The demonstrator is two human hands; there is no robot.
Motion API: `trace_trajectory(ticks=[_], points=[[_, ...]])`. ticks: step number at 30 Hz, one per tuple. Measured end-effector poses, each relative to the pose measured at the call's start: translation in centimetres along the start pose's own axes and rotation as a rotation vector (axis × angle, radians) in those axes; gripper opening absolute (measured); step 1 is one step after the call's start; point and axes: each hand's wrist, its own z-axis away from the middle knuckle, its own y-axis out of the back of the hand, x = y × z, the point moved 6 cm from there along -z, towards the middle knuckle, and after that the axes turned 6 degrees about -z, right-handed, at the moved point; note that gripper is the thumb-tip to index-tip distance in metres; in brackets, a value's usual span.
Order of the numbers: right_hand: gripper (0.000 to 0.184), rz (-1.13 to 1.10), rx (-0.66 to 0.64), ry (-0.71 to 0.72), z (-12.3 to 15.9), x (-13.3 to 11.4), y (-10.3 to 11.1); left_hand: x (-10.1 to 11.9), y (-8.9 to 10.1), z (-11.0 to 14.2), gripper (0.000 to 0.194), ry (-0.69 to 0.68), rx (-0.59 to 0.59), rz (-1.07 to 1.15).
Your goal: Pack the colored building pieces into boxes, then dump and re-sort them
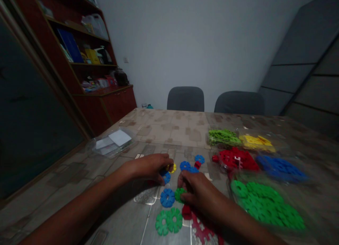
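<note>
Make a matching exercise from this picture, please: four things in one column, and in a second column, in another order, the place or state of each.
Things:
1. Left hand
2. Right hand
3. Blue ring
4. Yellow pieces

Places or states:
A. In a clear bag on the far right of the table
B. Over a green piece
C. Touching a blue piece beside a yellow piece
D. Lying flat on the table, nearer the camera than the yellow piece

Right pairs: 1-C, 2-B, 3-D, 4-A.
</note>
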Motion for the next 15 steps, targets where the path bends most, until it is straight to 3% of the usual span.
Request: trace_trajectory(ticks=[4, 9, 15], points=[[0.03, -0.1, -0.097, -0.014, 1.3, -1.4, -0.6, 0.1, 0.0, -0.1, 0.039, -0.02, 0.004, 0.013], [0.034, 0.155, -0.233, -0.079, 2.9, -3.1, -2.4, 0.3, 0.1, 0.0, 0.04, -0.015, -0.004, 0.021], [0.037, 0.34, -0.27, -0.156, 2.5, -4.6, -2.1, -0.2, -0.1, -0.2, 0.044, 0.024, -0.005, 0.026]])
